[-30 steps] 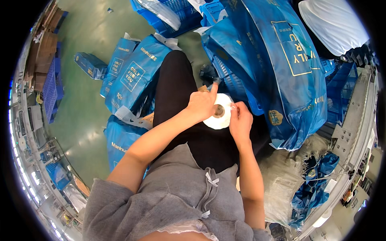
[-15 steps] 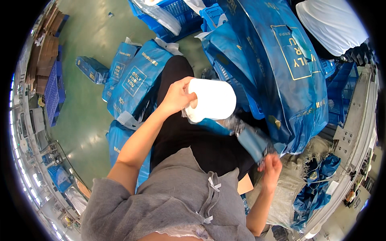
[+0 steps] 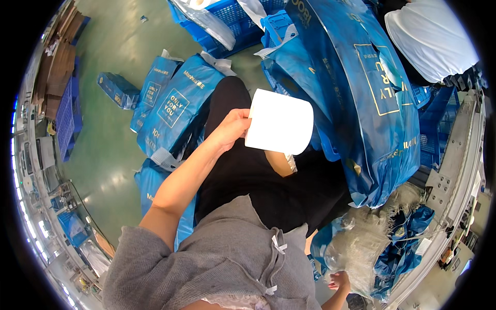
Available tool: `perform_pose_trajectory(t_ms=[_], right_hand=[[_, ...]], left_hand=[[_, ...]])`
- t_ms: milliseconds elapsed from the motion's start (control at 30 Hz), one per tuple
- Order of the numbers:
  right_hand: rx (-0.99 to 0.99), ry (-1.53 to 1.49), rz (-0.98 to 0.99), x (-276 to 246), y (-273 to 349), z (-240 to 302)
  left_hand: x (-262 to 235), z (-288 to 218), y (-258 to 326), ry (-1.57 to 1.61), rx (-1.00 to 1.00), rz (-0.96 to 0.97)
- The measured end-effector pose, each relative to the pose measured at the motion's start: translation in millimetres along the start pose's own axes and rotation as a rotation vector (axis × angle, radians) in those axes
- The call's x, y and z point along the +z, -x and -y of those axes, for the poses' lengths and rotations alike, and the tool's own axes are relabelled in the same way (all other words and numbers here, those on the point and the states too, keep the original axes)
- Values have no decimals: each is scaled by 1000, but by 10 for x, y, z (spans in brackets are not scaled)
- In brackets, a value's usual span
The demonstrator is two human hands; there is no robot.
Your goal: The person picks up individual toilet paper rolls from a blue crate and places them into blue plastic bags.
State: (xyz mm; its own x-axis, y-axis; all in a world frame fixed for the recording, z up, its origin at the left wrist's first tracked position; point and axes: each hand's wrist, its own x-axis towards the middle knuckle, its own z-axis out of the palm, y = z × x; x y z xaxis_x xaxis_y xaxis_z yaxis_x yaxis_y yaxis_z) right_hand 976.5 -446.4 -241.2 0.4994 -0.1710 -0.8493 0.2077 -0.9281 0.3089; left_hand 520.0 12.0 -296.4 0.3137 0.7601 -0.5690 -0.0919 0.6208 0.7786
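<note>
My left hand (image 3: 233, 128) is closed on the left end of a white paper roll (image 3: 281, 122), thumb and fingers at its edge, and holds it above my lap. Just below the roll shows a tan piece with a pale edge (image 3: 281, 163); I cannot make out what it is. Down at the lower right, my right hand (image 3: 339, 280) has its fingers apart and nothing visible in them. Beyond it, a crumpled blue and clear plastic wrapper (image 3: 324, 238) lies against a pale woven sack (image 3: 356, 248).
A large blue plastic bag (image 3: 361, 103) stands at my right knee. Blue packs (image 3: 178, 106) lean at my left. Blue crates (image 3: 243, 23) stand ahead, a metal frame (image 3: 449, 165) runs along the right, and a person in white (image 3: 431, 39) is at the far right.
The plastic wrapper has come away from the roll. My right hand has moved down and released it beside the sack. The roll has shifted slightly right and turned in my left hand.
</note>
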Motion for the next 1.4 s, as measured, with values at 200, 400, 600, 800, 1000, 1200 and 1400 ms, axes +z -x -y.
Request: perform_pose_trajectory(t_ms=[200,400,600,800,1000,1200,1400], right_hand=[[-762,-284,-175,-89,1252,1622],[-1353,-462,-101,329,1728,2924],[-1426,-779,231,611,2026,3450],[-1421,-678,263,768,1964,3415],[-1403,-692,315,808,1963,3415],[-1327,-769,335,818,1914,3401],[-1540,-732,265,870,1848,3312]], left_hand=[[194,6,103,118,-104,9],[337,243,226,159,-242,296],[462,411,313,26,-150,254],[480,170,328,-102,8,182],[473,203,239,-184,192,227],[483,229,191,-295,259,259],[455,234,237,124,-113,358]])
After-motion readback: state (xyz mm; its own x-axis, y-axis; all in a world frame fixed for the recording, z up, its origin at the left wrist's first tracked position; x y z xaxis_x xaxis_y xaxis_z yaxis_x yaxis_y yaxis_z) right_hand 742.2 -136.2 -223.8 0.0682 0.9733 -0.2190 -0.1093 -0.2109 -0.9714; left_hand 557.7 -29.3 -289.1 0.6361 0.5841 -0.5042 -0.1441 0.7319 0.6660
